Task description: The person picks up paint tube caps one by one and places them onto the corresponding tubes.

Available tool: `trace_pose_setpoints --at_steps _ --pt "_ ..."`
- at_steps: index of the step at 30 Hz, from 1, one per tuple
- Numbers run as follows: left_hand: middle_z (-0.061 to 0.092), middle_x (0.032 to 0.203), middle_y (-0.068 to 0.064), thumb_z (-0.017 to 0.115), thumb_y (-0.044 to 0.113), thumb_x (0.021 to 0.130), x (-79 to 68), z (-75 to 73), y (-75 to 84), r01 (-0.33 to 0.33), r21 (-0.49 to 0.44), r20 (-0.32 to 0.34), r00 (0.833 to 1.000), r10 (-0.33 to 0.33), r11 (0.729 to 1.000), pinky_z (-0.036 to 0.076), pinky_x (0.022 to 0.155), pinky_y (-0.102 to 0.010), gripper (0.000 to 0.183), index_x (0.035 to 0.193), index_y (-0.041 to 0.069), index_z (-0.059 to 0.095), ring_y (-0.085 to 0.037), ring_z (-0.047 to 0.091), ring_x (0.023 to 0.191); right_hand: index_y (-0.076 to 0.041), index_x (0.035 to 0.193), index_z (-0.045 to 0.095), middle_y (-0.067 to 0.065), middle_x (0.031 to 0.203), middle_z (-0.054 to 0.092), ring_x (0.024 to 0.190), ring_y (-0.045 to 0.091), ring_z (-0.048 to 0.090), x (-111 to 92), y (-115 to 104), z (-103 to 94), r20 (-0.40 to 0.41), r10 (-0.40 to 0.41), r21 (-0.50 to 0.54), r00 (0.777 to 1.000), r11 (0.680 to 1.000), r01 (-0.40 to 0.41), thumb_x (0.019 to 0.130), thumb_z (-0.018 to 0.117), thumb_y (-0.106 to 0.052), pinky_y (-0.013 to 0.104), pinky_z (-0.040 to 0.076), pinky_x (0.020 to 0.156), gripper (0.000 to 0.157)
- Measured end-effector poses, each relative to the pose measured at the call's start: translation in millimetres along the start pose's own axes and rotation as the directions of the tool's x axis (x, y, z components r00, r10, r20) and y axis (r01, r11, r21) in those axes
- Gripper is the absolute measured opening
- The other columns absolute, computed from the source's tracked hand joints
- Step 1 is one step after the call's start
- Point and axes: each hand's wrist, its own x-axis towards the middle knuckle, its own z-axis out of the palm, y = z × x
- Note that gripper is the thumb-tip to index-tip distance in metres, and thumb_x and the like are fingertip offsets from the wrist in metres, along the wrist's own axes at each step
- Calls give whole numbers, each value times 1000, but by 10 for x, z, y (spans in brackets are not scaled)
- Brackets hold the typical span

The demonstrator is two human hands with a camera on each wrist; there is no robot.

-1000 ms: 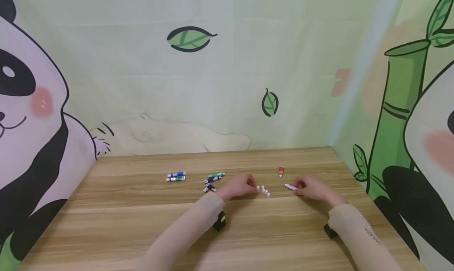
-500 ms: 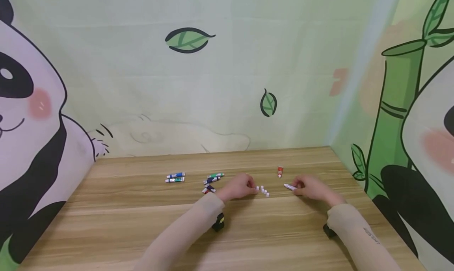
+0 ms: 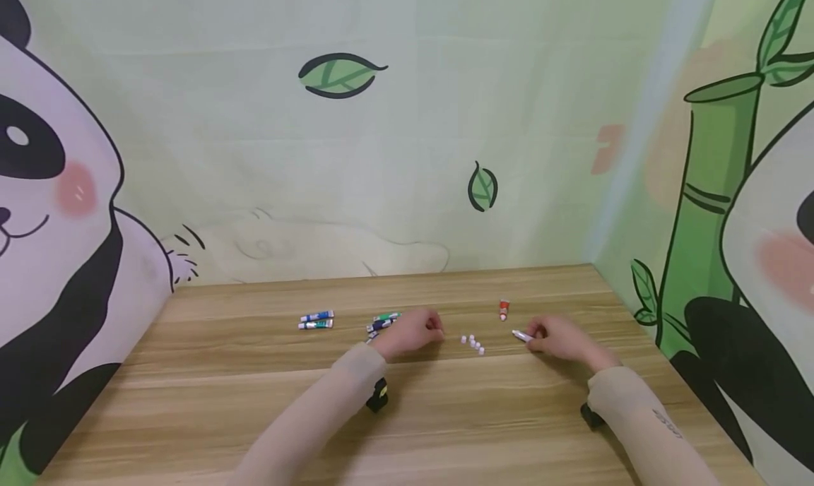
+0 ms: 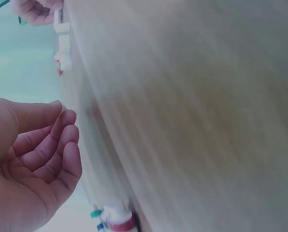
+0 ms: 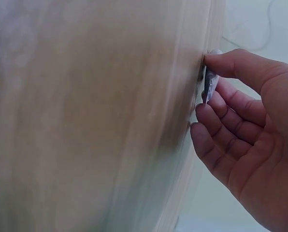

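Observation:
My right hand pinches a small pale paint tube between thumb and fingers, low over the table. The right wrist view shows the silvery tube under the thumb tip. Left of it, several small white caps lie in a short slanted line. My left hand hovers to the left of the caps, fingers loosely curled. In the left wrist view nothing shows between that hand's thumb and fingertips. Behind its wrist lie green and dark blue paint tubes, partly hidden by the hand.
A red paint tube lies farther back, beyond the caps. At the left, a blue tube and a green tube lie side by side on the wooden table. A printed cloth wall rises behind the table.
My left hand has drawn back leftward from the white caps, leaving the leftmost cap on the table and covering more of the dark tubes. The right hand stays in place with its tube.

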Motion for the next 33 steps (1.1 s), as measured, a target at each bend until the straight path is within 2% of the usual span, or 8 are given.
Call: trace_pose_setpoints --at_steps 4,8,14,20,25,28,33 --pt "68 94 -4 66 13 98 -21 -96 -44 15 -15 -7 1000 -15 1000 51 74 -31 7 97 7 69 -15 59 82 -5 87 65 -4 67 54 58 9 48 -11 -37 -22 2 25 23 1000 999 -25 86 73 -9 25 39 53 8" --pt "68 94 -7 64 9 98 18 -218 -96 -22 -28 -26 999 21 999 51 71 -28 7 98 3 68 -15 60 82 -4 91 65 -2 70 55 58 11 50 -5 -94 -63 6 48 58 999 997 -48 87 70 -9 25 41 52 8" --pt "69 96 -12 63 5 99 41 -556 -24 -55 -25 -60 997 54 998 53 74 -31 9 101 -3 67 -22 64 87 -1 93 66 -1 74 55 64 12 49 75 -127 -167 -14 5 44 1000 999 -5 89 69 -8 26 42 57 9" --pt "71 96 -11 65 9 98 36 -819 45 -40 46 -136 990 46 998 55 78 -35 10 100 0 69 -23 67 88 0 93 65 1 77 58 68 14 50 144 -239 -304 -38 -13 29 999 999 14 90 69 -7 29 42 61 10" --pt "70 96 -8 64 13 99 23 -847 12 -11 31 -115 993 15 999 54 79 -34 12 104 2 69 -20 65 87 -1 96 66 2 80 60 70 15 50 183 -362 -343 -42 5 11 999 1000 -4 92 69 -10 29 42 63 10" --pt "69 97 -7 63 13 100 -9 -830 -15 0 -12 -100 995 -1 1000 54 80 -34 12 106 3 68 -19 64 88 -2 95 66 1 80 60 70 14 50 212 -432 -324 -39 -23 4 999 1000 23 92 70 -10 29 42 62 10" --pt "68 99 -8 62 13 101 -87 -861 -1 -37 -117 -109 994 25 992 54 79 -33 14 109 3 66 -20 64 90 -4 94 67 0 80 60 72 13 51 240 -600 -292 -55 -75 14 996 997 76 92 71 -11 28 43 63 8"
